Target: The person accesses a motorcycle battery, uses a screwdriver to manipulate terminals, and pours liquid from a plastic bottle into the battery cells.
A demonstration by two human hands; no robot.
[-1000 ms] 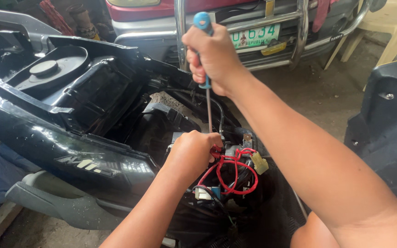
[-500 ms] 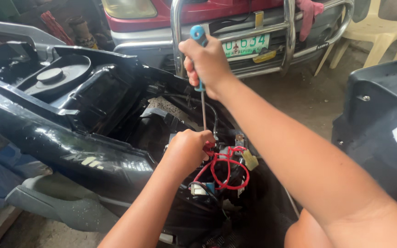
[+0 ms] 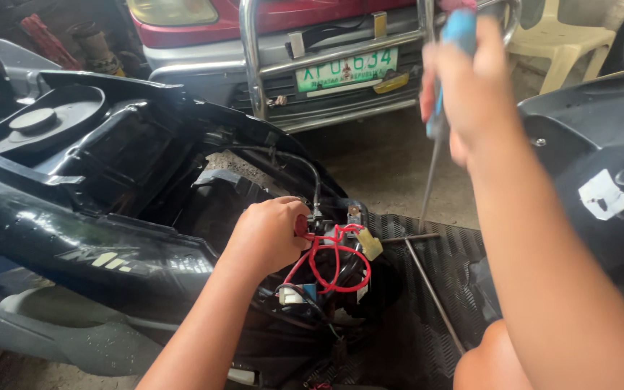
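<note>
Screwdriver [image 3: 438, 130] now raised above ribbed floor mat [image 3: 399, 318]

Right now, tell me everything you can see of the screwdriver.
The screwdriver has a blue handle and a long thin metal shaft. The right hand grips the handle, blurred, and holds it near upright, lifted clear of the red wires. Its tip points down toward the ribbed black mat.

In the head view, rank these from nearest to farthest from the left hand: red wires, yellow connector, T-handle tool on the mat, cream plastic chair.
From the left hand:
1. Red wires, right at its fingers.
2. Yellow connector, just past the wires, to the right.
3. T-handle tool, lying on the ribbed mat further right.
4. Cream plastic chair, far off at top right.
</note>
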